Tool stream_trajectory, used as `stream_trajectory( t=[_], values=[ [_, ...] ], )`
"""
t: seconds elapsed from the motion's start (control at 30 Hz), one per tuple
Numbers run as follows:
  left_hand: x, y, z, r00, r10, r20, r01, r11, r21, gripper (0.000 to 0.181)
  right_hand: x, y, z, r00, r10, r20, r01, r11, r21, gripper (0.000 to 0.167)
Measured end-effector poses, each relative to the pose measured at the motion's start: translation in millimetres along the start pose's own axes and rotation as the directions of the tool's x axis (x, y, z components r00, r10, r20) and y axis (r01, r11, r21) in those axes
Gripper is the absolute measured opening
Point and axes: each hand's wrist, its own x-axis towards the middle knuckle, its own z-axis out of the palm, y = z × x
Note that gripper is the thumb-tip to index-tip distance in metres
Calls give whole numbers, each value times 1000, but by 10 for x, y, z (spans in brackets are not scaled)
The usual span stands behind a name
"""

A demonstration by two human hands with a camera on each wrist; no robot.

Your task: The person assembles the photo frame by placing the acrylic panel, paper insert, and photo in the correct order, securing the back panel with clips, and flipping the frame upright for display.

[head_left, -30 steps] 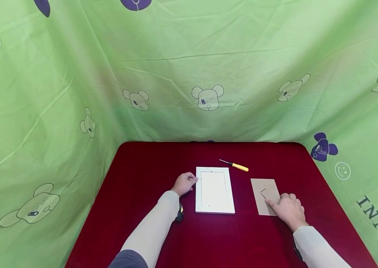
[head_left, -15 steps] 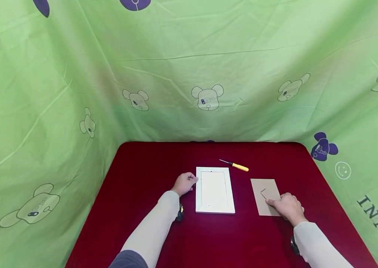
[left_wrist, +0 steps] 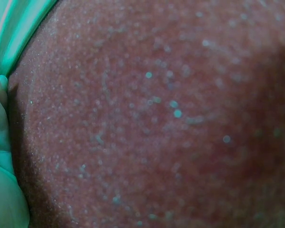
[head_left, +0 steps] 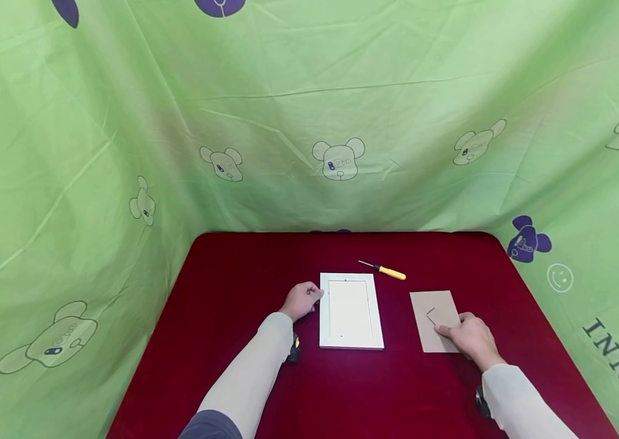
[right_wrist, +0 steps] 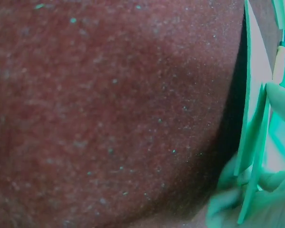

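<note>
With my right hand [head_left: 472, 338] I grip the board [head_left: 432, 310] by its right edge; it is right of the frame [head_left: 350, 342]. My left hand [head_left: 300, 301] has curled fingers at the frame's left edge; whether they pinch, I cannot tell. I should steady the frame and not bend the board.

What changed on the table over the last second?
Only a little: the right hand has drawn in slightly against the right edge of the brown board, which it now grips, and the board's far right corner looks slightly raised. The left hand stayed at the left edge of the white frame; frame and screwdriver haven't visibly moved.
</note>
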Motion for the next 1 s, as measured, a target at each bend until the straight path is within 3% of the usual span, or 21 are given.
stream_trajectory(
  t=[0.33, 0.77, 1.0],
  values=[
    [21, -51, 10, 1000, 1, -6, -1, 1000, 2, 22, -55, 69, 35, 1000, -1, -7, 2, 999, 46, 80],
    [28, -45, 20, 1000, 7, -3, -7, 1000, -5, 20, -137, 124, 17, 1000, 2, -28, 2, 986, 167, 50],
    [36, -59, 12, 1000, 6, -3, -6, 1000, 0, 19, -156, 130, 28, 999, 42, -28, -33, 963, 267, 47]
  ],
)
